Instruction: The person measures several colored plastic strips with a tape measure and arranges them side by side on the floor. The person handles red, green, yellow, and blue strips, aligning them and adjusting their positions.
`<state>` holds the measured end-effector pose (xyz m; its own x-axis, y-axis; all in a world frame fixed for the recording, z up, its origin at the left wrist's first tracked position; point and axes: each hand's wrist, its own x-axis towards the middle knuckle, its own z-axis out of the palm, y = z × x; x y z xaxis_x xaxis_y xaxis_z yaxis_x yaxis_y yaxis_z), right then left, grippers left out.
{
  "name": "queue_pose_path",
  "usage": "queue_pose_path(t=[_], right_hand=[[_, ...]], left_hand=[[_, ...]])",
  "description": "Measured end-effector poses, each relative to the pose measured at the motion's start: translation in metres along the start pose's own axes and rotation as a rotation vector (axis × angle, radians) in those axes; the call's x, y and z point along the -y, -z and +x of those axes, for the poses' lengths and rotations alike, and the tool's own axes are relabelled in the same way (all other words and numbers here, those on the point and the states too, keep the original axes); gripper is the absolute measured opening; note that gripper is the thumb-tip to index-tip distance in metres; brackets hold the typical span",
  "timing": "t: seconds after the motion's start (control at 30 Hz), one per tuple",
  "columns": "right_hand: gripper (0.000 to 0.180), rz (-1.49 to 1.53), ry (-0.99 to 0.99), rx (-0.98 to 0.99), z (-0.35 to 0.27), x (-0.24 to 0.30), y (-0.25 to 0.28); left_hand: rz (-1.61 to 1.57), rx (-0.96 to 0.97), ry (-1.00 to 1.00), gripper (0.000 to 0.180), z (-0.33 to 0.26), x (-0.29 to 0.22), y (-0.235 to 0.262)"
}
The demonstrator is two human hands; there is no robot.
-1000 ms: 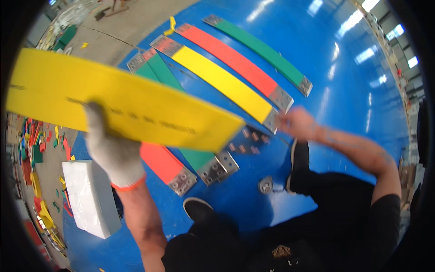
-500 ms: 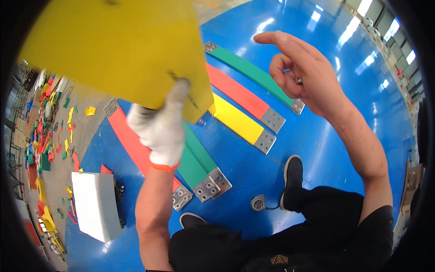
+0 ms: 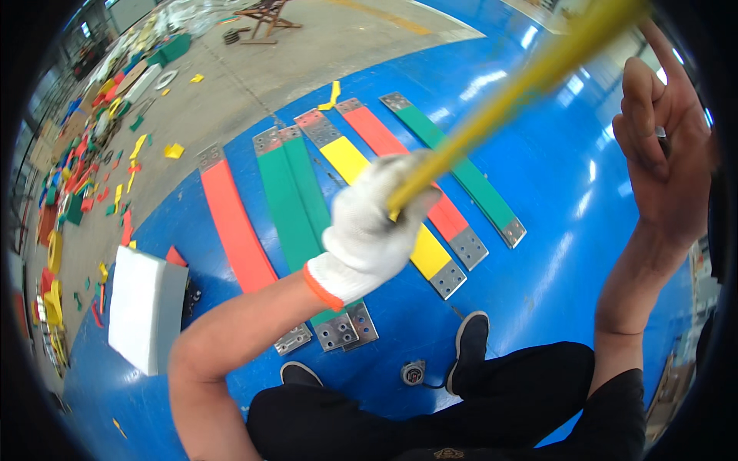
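Observation:
A white glove with an orange cuff covers my left hand (image 3: 378, 224), which is closed on a yellow sheet (image 3: 492, 104). The sheet is seen nearly edge-on, blurred, rising to the upper right. Below it, coloured busbars with drilled metal ends lie on the blue floor: a red one (image 3: 237, 230), two green ones side by side (image 3: 290, 203), a yellow one (image 3: 342, 157), another red one (image 3: 384, 134) and a far green one (image 3: 465, 177). My bare right hand (image 3: 665, 138) is raised at the right, index finger stretched and the others curled round something small and metallic.
A round tape measure (image 3: 413, 373) lies by my right shoe (image 3: 471, 349). At the left stands a white block-shaped thing (image 3: 138, 311). Coloured scraps (image 3: 115, 154) litter the grey floor beyond. A yellow offcut (image 3: 330, 96) lies past the busbars, and a folding stool (image 3: 265, 19) stands farther back.
The yellow sheet has turned from broad face to edge-on and swung right with my left hand. My right hand has moved right, toward the rim. More of the busbars' far ends show.

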<state>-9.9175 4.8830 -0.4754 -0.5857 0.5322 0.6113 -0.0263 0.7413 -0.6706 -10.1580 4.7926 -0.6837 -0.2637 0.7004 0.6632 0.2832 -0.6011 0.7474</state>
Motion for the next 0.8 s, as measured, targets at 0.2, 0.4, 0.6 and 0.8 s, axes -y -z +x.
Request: queue_pose_path(t=[0.2, 0.4, 0.6, 0.8], right_hand=[[0.066, -0.006, -0.108, -0.019, 0.018, 0.016, -0.016], [0.059, 0.22, -0.063, -0.101, 0.063, 0.057, -0.057], [0.064, 0.145, -0.19, -0.254, 0.082, 0.073, -0.07], [0.069, 0.047, -0.248, -0.239, 0.039, 0.093, -0.002]], left_hand=[[0.311, 0.315, 0.091, 0.017, 0.015, -0.01, 0.021], [0.147, 0.069, -0.061, 0.022, 0.016, 0.013, 0.025], [-1.209, -0.861, 0.391, 0.041, -0.056, 0.067, 0.011], [-1.621, -0.836, 1.451, 0.1, -0.106, 0.103, -0.018]])
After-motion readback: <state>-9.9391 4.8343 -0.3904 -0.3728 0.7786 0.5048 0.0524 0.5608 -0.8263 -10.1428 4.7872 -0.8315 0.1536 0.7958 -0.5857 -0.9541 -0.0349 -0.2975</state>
